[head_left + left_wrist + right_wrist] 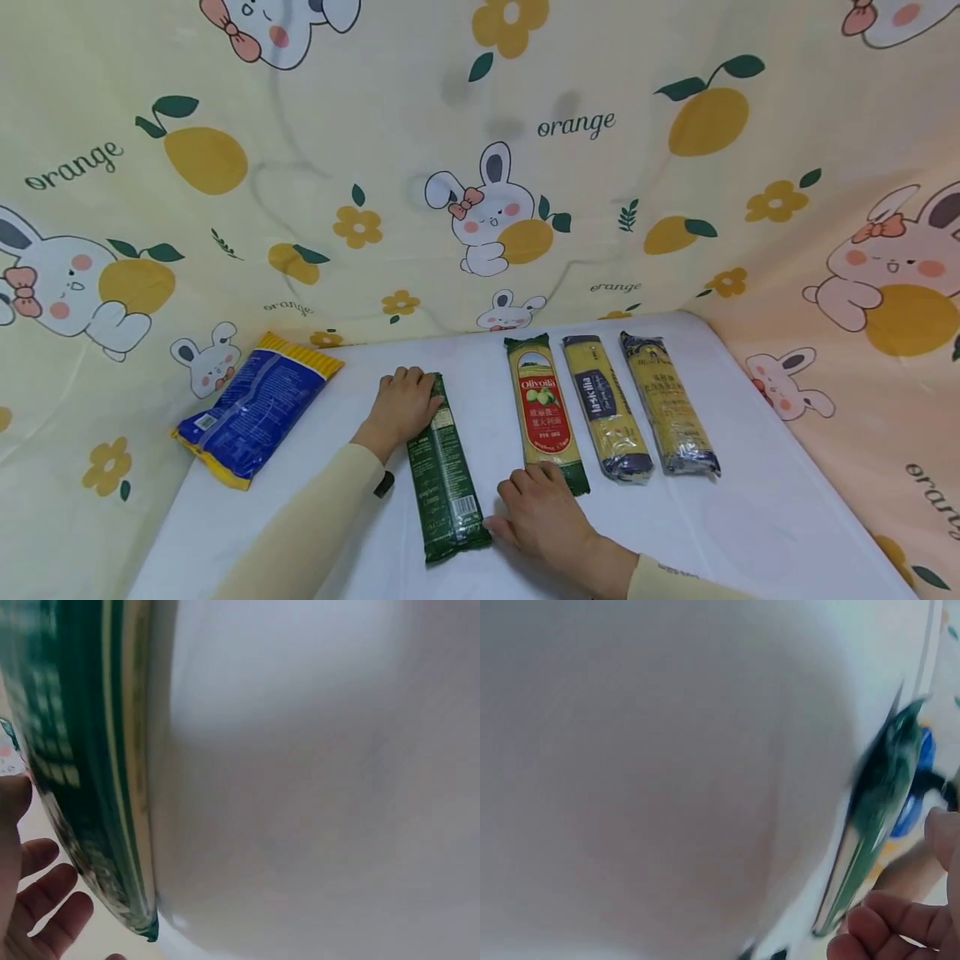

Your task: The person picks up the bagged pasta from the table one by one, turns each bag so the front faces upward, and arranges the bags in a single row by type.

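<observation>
A green spaghetti packet [447, 483] lies on the white table, its barcode end towards me. Over its far end is my left hand [405, 406], thumb against the packet; in the left wrist view the fingers [52, 889] are spread and loosely bent beside it. My right hand [546, 517] is at the packet's near right corner, the thumb close to its edge. Whether that thumb touches cannot be told. The right wrist view shows loosely bent fingers [881, 922] with nothing between them. Just beyond the right hand lies a red-labelled Olivoilà pasta packet [543, 408].
Two more pasta packets, one with a dark blue label [606, 408] and one plain yellow [667, 404], lie side by side at the right. A blue and yellow bag [255, 408] lies at the left. Behind the table [750, 508] hangs a printed cloth [405, 100].
</observation>
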Available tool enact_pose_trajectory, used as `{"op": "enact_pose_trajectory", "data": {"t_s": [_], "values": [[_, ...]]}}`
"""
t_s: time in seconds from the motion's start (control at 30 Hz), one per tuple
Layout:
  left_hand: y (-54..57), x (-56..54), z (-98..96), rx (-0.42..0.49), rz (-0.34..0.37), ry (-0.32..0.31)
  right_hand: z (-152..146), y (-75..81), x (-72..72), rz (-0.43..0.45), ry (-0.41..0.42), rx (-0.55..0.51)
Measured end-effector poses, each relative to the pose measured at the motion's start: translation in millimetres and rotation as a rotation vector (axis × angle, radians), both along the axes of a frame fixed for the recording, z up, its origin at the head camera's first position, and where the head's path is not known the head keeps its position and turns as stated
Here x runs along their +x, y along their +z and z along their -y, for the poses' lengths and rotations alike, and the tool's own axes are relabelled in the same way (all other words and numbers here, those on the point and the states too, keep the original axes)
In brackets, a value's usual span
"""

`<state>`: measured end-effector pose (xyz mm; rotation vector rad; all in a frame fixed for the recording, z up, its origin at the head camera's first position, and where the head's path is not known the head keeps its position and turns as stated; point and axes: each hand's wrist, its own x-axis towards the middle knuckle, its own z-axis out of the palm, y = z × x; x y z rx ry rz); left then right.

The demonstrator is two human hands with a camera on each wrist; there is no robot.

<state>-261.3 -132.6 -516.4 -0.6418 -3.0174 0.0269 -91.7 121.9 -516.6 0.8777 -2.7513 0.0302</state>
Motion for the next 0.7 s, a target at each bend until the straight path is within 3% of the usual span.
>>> {"op": "enact_pose_trajectory", "data": {"t_s": [0.3,0.6,0.7], "values": [[-6.6,-27.6,-6.6,-0.074,0.023,0.025,19,-7.7,8.2,0.103,0.061,-0.030],[-19.3,-37.1,-13.2,-0.026,-0.102,0.027,28,-16.4,6.5,0.095,0.035,-0.028],[-19.9,-37.4,-15.0,-0.018,-0.114,0.039,30,-17.6,4.7,0.096,0.016,-0.024]]}}
